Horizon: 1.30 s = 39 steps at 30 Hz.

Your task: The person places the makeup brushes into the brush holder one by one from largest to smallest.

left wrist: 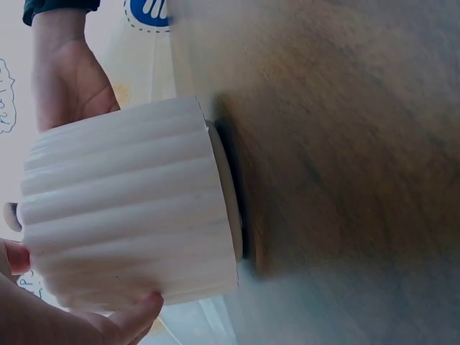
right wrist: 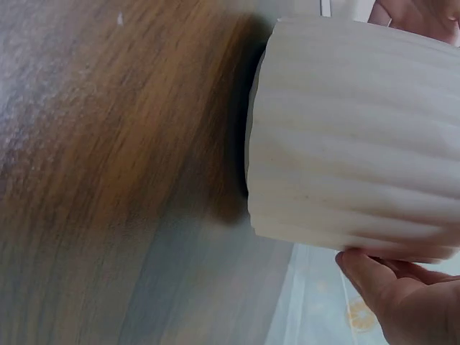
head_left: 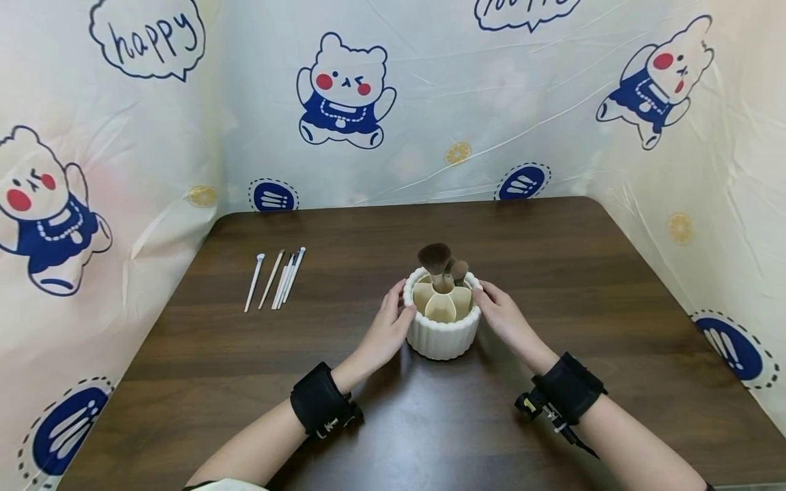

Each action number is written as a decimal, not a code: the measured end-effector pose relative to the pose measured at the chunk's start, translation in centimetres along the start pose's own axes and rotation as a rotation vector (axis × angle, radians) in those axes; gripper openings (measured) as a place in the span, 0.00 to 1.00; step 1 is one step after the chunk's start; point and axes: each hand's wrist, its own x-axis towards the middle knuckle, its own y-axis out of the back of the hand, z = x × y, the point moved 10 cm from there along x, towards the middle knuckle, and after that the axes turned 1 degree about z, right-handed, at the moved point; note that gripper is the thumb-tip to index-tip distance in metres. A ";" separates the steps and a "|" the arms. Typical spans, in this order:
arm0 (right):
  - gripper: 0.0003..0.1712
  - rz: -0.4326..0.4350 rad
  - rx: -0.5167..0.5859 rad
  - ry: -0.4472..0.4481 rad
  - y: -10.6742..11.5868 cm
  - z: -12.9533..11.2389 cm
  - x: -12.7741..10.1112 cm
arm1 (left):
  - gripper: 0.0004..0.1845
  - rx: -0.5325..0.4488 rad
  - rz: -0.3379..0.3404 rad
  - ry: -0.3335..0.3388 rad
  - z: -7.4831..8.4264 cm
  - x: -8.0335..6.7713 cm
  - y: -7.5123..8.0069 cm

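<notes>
A white ribbed brush holder (head_left: 441, 334) with cream inner compartments stands in the middle of the dark wooden table (head_left: 552, 273). Two or three fluffy brown makeup brushes (head_left: 435, 259) stand upright in it. My left hand (head_left: 387, 327) grips its left side and my right hand (head_left: 500, 314) grips its right side, fingers curled along the rim. In the left wrist view the ribbed wall of the holder (left wrist: 129, 208) fills the left half, with my thumb (left wrist: 126, 320) against it. In the right wrist view the holder (right wrist: 352, 136) sits upper right with my fingers (right wrist: 395, 298) under it.
Several thin white-handled brushes (head_left: 279, 276) lie side by side on the table at the left. A cartoon bear printed curtain (head_left: 344, 95) walls the table at the back and both sides. Black wrist straps (head_left: 319, 402) sit on both forearms.
</notes>
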 end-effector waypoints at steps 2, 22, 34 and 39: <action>0.30 -0.002 0.017 -0.003 0.0 0.1 0.0 | 0.32 -0.001 -0.002 0.001 0.0 0.0 0.0; 0.33 0.005 0.016 -0.045 0.1 1.0 0.0 | 0.20 0.288 0.512 0.075 -2.8 5.1 18.6; 0.32 0.002 0.019 -0.033 0.0 0.7 0.1 | 0.14 0.587 0.674 0.231 -8.3 4.8 28.8; 0.32 0.015 0.004 -0.020 0.0 0.3 0.0 | 0.14 0.628 0.605 0.303 -10.9 4.9 29.1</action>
